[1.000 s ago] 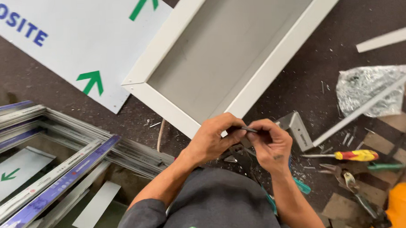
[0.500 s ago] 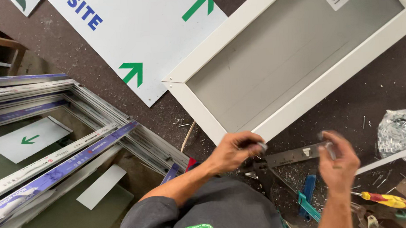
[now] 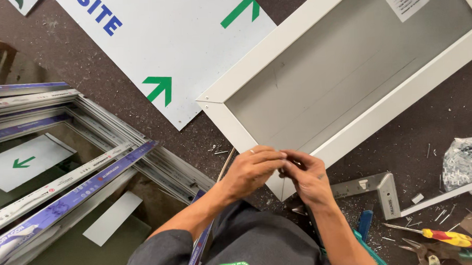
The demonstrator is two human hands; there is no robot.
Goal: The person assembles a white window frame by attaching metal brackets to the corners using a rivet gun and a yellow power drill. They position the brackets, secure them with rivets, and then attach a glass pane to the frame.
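Note:
My left hand (image 3: 250, 171) and my right hand (image 3: 306, 176) meet fingertip to fingertip just above the near corner of a shallow white rectangular frame (image 3: 387, 114) that lies on the dark floor. The left fingers are pinched on something small and pale that the fingers mostly hide. The right fingertips touch the same spot; I cannot tell whether they grip it. A grey metal corner bracket (image 3: 376, 187) lies right of my right hand, untouched.
A white sign board with green arrows (image 3: 181, 56) lies at the top left. Stacked aluminium window frames (image 3: 64, 170) fill the left. At the right are a clear bag of screws (image 3: 464, 163), a red-and-yellow screwdriver (image 3: 444, 237), a blue tool (image 3: 363, 224) and loose screws.
My right hand has left the grey bracket and come back left to join the left hand's fingertips. The view has shifted, so the white frame sits further right.

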